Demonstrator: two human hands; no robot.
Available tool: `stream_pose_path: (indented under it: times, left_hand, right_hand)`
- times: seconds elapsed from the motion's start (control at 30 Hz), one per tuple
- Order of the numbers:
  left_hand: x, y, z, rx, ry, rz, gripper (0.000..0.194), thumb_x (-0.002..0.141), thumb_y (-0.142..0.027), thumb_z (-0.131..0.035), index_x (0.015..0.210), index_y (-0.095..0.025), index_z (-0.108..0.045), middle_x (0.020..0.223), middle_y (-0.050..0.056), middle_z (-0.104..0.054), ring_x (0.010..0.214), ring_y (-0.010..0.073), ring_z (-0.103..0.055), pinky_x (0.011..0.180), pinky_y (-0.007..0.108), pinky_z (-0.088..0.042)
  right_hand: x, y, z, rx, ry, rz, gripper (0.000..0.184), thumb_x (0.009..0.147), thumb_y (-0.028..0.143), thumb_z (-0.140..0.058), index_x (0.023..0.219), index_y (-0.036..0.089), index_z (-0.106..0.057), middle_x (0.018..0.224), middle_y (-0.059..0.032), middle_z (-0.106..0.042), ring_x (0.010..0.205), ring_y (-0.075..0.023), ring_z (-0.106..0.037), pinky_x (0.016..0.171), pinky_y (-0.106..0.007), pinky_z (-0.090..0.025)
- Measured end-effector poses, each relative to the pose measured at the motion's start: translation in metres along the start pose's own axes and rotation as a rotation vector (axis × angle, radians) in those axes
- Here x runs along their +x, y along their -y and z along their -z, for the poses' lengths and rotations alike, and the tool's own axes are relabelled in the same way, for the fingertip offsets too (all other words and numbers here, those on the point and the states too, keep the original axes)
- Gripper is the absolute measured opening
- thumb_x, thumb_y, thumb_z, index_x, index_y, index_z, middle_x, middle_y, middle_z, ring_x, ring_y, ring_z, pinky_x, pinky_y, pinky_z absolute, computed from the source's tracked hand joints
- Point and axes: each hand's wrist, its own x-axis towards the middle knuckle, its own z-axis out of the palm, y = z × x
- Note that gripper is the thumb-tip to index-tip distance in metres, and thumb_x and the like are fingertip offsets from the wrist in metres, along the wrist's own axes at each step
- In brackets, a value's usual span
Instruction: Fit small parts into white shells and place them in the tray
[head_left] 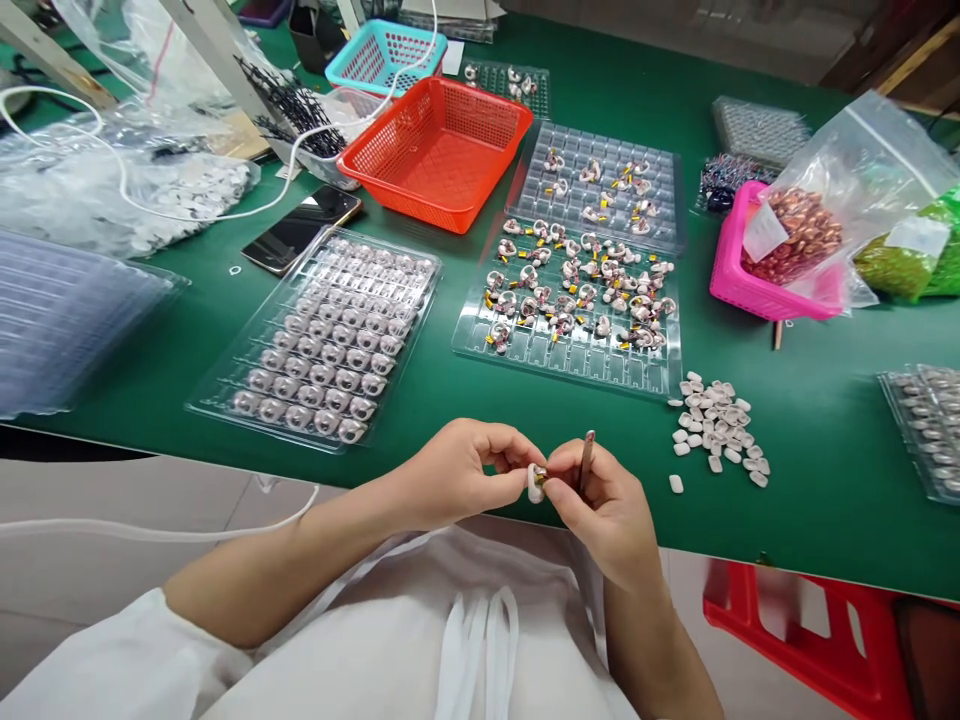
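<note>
My left hand (465, 470) pinches a small white shell piece (535, 484) at the table's near edge. My right hand (600, 505) is closed too. It holds metal tweezers (586, 458) upright and touches a tiny yellow part (541, 477) against the white piece. A loose pile of white shell pieces (716, 428) lies just to the right of my hands. Ahead is a clear tray (570, 305) with small coil parts, and to its left a clear tray (326, 335) filled with rows of finished pieces.
A red basket (439, 150), a teal basket (386, 55) and another parts tray (600, 185) stand further back. A pink basket (765, 260) with bagged copper coils is at right. A phone (300, 230), stacked clear trays (60, 320) and plastic bags are at left. A red stool (810, 635) stands below.
</note>
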Motion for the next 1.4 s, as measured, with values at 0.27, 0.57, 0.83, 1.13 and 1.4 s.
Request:
stream_pose_path:
  times: [0.27,0.57,0.83,1.13,1.4]
  left_hand:
    - [0.004,0.001,0.000,-0.112,-0.023,0.052,0.010,0.072,-0.018,-0.077,0.079,-0.013,-0.071,0.069,0.003,-0.075,0.064,0.0145,-0.068,0.060,0.022,-0.054]
    - [0.006,0.009,-0.008,-0.405,-0.011,0.058,0.019,0.074,-0.022,-0.081,0.091,-0.013,-0.080,0.087,0.008,-0.081,0.076,0.0188,-0.074,0.074,0.031,-0.062]
    - [0.005,0.014,-0.016,-0.345,-0.099,0.052,0.019,0.076,-0.023,-0.077,0.091,-0.012,-0.081,0.085,0.009,-0.080,0.075,0.0195,-0.073,0.073,0.031,-0.062]
    - [0.003,0.014,-0.019,-0.265,-0.147,0.032,0.022,0.076,-0.024,-0.072,0.090,-0.010,-0.081,0.081,0.009,-0.078,0.072,0.0192,-0.070,0.072,0.031,-0.060]
    - [0.001,0.012,-0.020,-0.147,-0.194,-0.020,0.025,0.077,-0.025,-0.067,0.089,-0.010,-0.082,0.082,0.011,-0.080,0.070,0.0206,-0.072,0.069,0.032,-0.060]
  right_hand:
    - [0.002,0.003,0.006,-0.161,0.004,0.015,0.015,0.092,0.037,-0.067,0.091,0.022,-0.070,0.078,-0.0023,-0.063,0.065,-0.0144,-0.051,0.057,-0.026,-0.042]
    - [0.005,-0.016,0.003,0.205,-0.128,-0.102,0.021,0.084,0.040,-0.077,0.085,0.019,-0.071,0.069,0.0004,-0.061,0.055,-0.0090,-0.043,0.049,-0.022,-0.033]
    - [0.003,-0.020,-0.001,0.231,-0.175,-0.089,0.019,0.083,0.037,-0.078,0.086,0.019,-0.071,0.071,0.0004,-0.061,0.056,-0.0091,-0.044,0.049,-0.022,-0.035]
    - [0.001,-0.023,-0.002,0.241,-0.191,-0.030,0.010,0.086,0.029,-0.077,0.092,0.022,-0.073,0.076,0.0024,-0.060,0.059,-0.0076,-0.043,0.057,-0.020,-0.044]
    - [0.001,-0.024,-0.005,0.200,-0.191,0.019,0.006,0.089,0.026,-0.075,0.093,0.023,-0.073,0.076,0.0033,-0.062,0.059,-0.0067,-0.044,0.054,-0.018,-0.041]
